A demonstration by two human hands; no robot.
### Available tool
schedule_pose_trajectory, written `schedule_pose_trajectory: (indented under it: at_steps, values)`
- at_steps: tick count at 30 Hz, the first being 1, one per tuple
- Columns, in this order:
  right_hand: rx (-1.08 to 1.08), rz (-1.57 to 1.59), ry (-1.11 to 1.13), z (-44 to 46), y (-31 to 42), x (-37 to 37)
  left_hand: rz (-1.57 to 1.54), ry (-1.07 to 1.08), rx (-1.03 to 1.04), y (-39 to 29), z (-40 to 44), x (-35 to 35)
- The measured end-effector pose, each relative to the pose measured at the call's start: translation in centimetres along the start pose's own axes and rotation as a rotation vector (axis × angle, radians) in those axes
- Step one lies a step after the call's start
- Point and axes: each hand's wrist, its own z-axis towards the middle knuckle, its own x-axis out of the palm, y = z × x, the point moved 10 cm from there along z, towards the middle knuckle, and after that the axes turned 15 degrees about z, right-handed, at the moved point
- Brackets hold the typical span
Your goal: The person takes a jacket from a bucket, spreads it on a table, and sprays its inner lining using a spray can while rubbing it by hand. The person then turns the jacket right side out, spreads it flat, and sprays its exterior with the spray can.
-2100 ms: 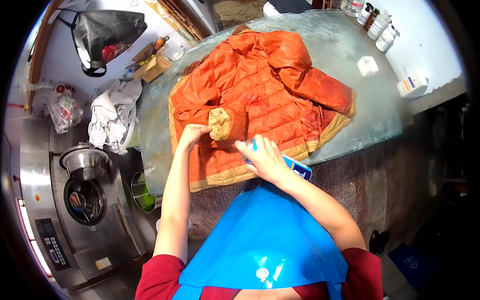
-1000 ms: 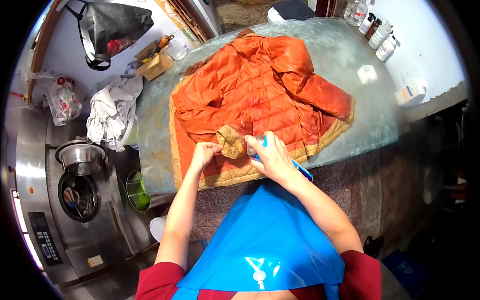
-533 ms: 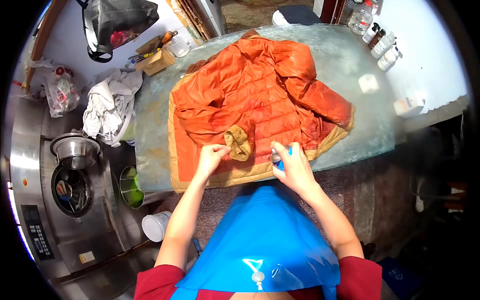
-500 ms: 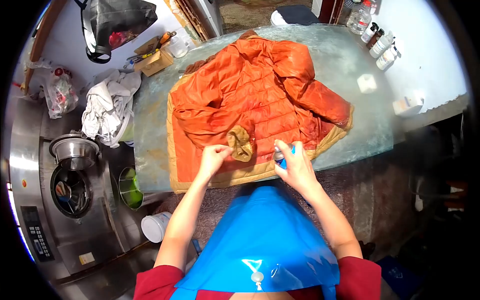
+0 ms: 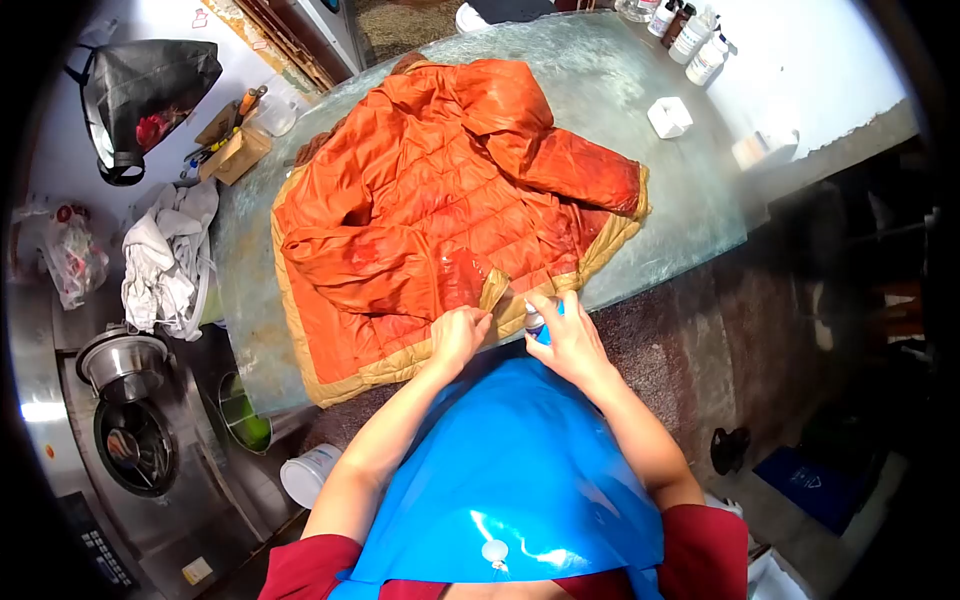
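Observation:
An orange quilted jacket (image 5: 410, 180) with tan edging lies spread on the table, its inner side up. My left hand (image 5: 460, 338) pinches the tan cuff (image 5: 495, 288) of the nearer sleeve (image 5: 370, 270) and holds it stretched near the front edge. Damp-looking darker patches show on that sleeve by the cuff. In my right hand (image 5: 572, 348) is a small blue spray can (image 5: 535, 319), mostly covered by the fingers, its top pointing toward the cuff. Whether spray is coming out, I cannot tell.
Several bottles (image 5: 690, 38) and a white square container (image 5: 669, 117) stand at the table's (image 5: 690, 200) right. On the left are a cardboard box of tools (image 5: 235, 155), white cloths (image 5: 170, 260) and a steel pot (image 5: 125, 362). A white bucket (image 5: 310, 474) stands below.
My view has turned, so the jacket sits further left. My left hand has pulled the cuff toward me and stretched it flatter. The spray can has stayed in my right hand, close to the cuff.

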Motion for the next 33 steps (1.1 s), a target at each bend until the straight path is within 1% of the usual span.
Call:
schedule_pose_trajectory:
  at_steps: [4, 7, 8, 9, 11, 13, 15, 17, 19, 20, 21, 23, 26, 28, 31, 32, 33]
  values:
    - [0.068, -0.039, -0.046, 0.2, -1.2, -0.4, 0.012, -0.04, 0.021, -0.2, -0.2, -0.2]
    - [-0.015, 0.053, -0.089, -0.4, -0.5, -0.7, -0.017, -0.041, -0.009, -0.1, -0.5, -0.6]
    - [0.05, 0.051, -0.039, -0.7, -1.0, 0.0, -0.02, -0.04, -0.016, -0.1, -0.5, -0.7]
    - [0.051, 0.051, -0.042, -0.7, -1.2, -0.1, -0.023, -0.038, -0.023, -0.1, -0.5, -0.8]
    - [0.147, 0.086, -0.186, -0.8, -3.0, -1.5, -0.044, -0.04, -0.04, 0.2, -0.4, -0.7]
    - [0.133, 0.093, -0.205, -1.1, -3.1, -1.7, -0.057, -0.037, -0.063, 0.8, -0.4, -1.0]
    - [0.098, 0.054, -0.178, -1.4, -2.4, -1.6, -0.232, 0.101, -0.168, 2.4, 0.8, -0.3]
    - [0.082, 0.073, -0.161, -1.5, -1.8, -0.9, -0.336, 0.127, -0.166, 3.4, 2.2, -1.6]
    - [-0.061, 0.078, -0.141, -1.2, 0.0, 0.0, -0.445, 0.224, -0.21, 5.6, 3.8, -1.0]
    - [-0.119, 0.079, -0.132, -0.9, 0.7, 0.5, -0.483, 0.26, -0.233, 5.4, 4.3, -1.9]
    - [-0.117, 0.083, -0.136, -0.6, 0.9, 0.7, -0.521, 0.295, -0.255, 5.1, 4.8, -2.8]
    - [-0.217, -0.013, -0.115, 0.1, 2.5, 1.3, -0.469, 0.357, -0.245, 6.0, 6.1, -3.1]
    - [-0.238, -0.026, -0.125, 1.2, 3.5, 1.3, -0.409, 0.32, -0.14, 6.0, 8.2, -4.2]
    - [-0.274, -0.056, -0.131, 1.6, 4.3, 1.3, -0.367, 0.317, -0.135, 5.4, 8.8, -4.9]
    - [-0.293, -0.107, -0.179, 2.4, 4.4, 1.2, -0.296, 0.313, -0.139, 4.7, 9.1, -5.9]
    - [-0.295, -0.109, -0.181, 2.5, 4.3, 1.1, -0.279, 0.283, -0.114, 4.8, 9.5, -5.9]
    - [-0.249, -0.106, -0.196, 2.7, 3.8, 0.7, -0.263, 0.251, -0.09, 4.9, 9.8, -5.9]
